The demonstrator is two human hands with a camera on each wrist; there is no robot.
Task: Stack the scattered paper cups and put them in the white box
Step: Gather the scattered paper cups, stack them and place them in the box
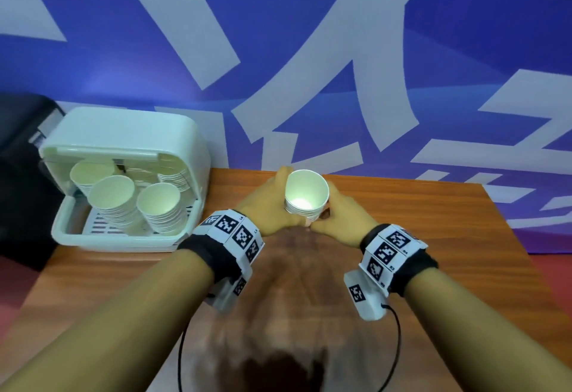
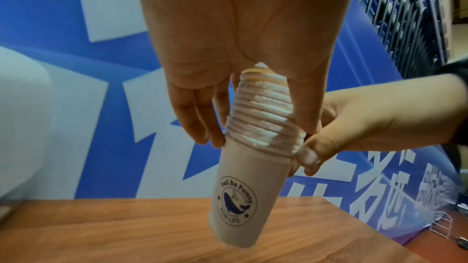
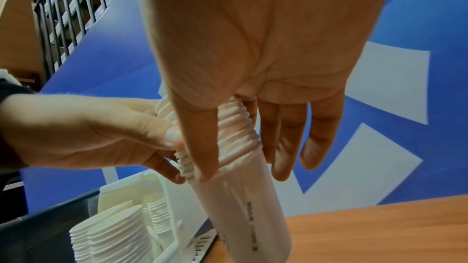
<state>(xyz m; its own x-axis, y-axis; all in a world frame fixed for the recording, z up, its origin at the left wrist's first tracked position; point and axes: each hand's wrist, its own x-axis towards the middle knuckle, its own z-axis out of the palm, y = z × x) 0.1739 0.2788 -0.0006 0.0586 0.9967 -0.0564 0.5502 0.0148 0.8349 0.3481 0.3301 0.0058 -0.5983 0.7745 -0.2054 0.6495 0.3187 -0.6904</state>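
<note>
Both hands gripped one paper cup stack (image 1: pixel 305 198) at frame centre: left hand (image 1: pixel 266 205) and right hand (image 1: pixel 343 215) fingers curled round its rims. White box (image 1: pixel 123 131) sat mid-left, holding more stacks.

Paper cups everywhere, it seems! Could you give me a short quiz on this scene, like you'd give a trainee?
1. True or false: the stack of cups is held by both hands, the left hand and the right hand.
2. Where do the stacks already put away stand? A) in the white box B) on the wooden table C) on the floor
3. Fill in: the held stack's bottom is ____ the table, not resting on it.

Key: 1 true; 2 A; 3 above. The left wrist view shows the whale logo on the outermost cup.
</note>
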